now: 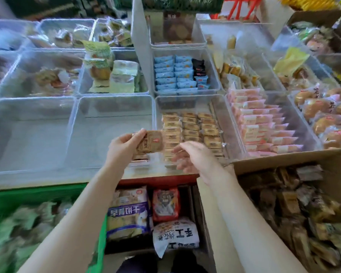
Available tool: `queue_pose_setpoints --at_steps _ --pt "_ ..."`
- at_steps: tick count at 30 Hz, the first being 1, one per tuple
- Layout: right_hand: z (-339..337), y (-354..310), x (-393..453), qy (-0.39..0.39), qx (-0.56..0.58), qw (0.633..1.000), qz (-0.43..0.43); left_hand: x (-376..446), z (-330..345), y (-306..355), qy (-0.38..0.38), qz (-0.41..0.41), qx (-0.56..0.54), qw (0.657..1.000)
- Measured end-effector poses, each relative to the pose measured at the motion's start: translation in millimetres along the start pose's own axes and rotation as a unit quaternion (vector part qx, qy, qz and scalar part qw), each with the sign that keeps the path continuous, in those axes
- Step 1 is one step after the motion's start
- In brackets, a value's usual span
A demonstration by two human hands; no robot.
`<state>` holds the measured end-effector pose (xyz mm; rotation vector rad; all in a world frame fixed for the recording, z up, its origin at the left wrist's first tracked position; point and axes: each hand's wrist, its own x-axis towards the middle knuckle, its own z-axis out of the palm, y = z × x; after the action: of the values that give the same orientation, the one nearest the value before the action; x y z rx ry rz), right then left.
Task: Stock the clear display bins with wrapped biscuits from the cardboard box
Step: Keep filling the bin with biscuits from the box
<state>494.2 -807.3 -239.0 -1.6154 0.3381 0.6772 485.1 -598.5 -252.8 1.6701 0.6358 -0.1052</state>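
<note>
Head view, frame centre: my left grip (124, 147) grasps a brown biscuit stack (149, 145), which juts right past its fingers. My right grip (193, 156) hangs released beside it, over the clear bin (220, 119).

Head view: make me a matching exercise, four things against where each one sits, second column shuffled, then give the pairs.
Things
1. blue wrapped biscuits
2. pink wrapped packs
3. cardboard box
4. green crate

Places
A. bottom left, below the counter edge
B. clear bin right of the brown biscuit rows
C. bottom right, beside the right hand
D. clear bin directly behind the brown biscuit rows

Pairs: 1-D, 2-B, 3-C, 4-A

The left hand holds a brown biscuit pack in front of those rows.
</note>
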Motion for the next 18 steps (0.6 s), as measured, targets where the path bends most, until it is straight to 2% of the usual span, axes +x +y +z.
queue_pose_setpoints --at_steps 3,5,7,12,15,18 --pt "50 4 36 0.083 -0.180 0.976 -0.094 27 -42 -15 0.035 0.015 0.029 0.999" --pt "77 12 62 0.108 -0.323 0.925 -0.166 49 -60 -24 0.041 0.018 0.054 0.998" --pt "98 22 84 0.113 -0.410 0.883 -0.201 72 -70 -34 0.045 0.011 0.081 0.996" --pt "118 60 108 0.125 -0.526 0.821 -0.184 120 -72 -55 0.020 0.026 0.187 0.982" --pt "119 72 110 0.141 -0.554 0.798 -0.188 141 -63 -65 -0.038 0.067 0.290 0.954" --pt "121 75 111 0.157 -0.570 0.784 -0.189 157 -49 -78 -0.108 0.067 0.295 0.947"
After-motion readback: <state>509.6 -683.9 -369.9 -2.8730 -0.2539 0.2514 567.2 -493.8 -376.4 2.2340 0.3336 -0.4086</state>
